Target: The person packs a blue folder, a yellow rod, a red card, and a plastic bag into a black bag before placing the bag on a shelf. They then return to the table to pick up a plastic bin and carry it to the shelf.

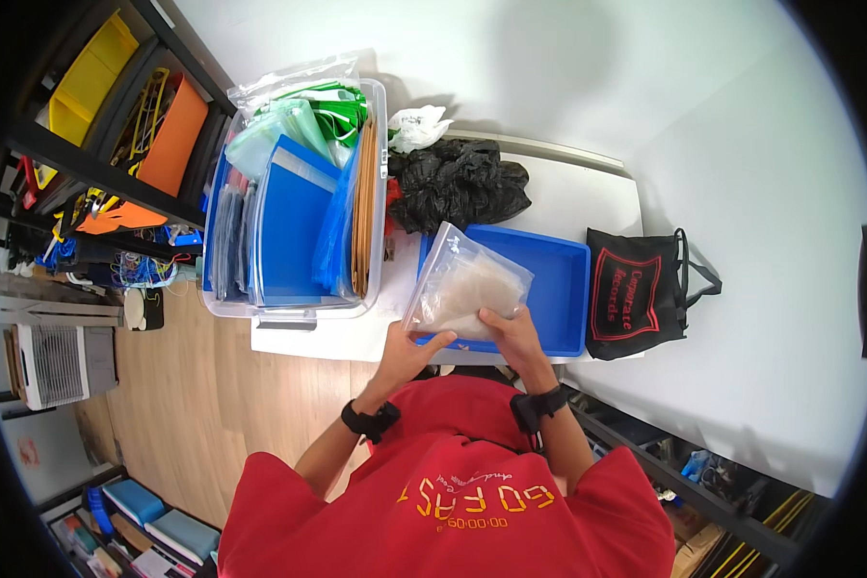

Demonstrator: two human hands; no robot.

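Between both hands I hold a clear zip-top plastic bag (469, 285) with folded translucent plastic material inside it. My left hand (408, 354) grips its lower left corner, thumb across the front. My right hand (514, 338) holds the lower right side, its thumb pressed on the plastic. Below the bag stands a shallow blue plastic tray (562, 300), partly covered by the bag and my right hand; its visible interior shows no contents. The bag is tilted, its zip edge running along the left.
Left on the white table (585, 191) stands a clear plastic bin (379, 238) holding blue folders, brown envelopes and plastic bags. Crumpled black plastic bags (462, 184) and a white plastic bag (419, 128) lie behind the tray. A black tote bag (632, 296) bearing writing lies right of it.
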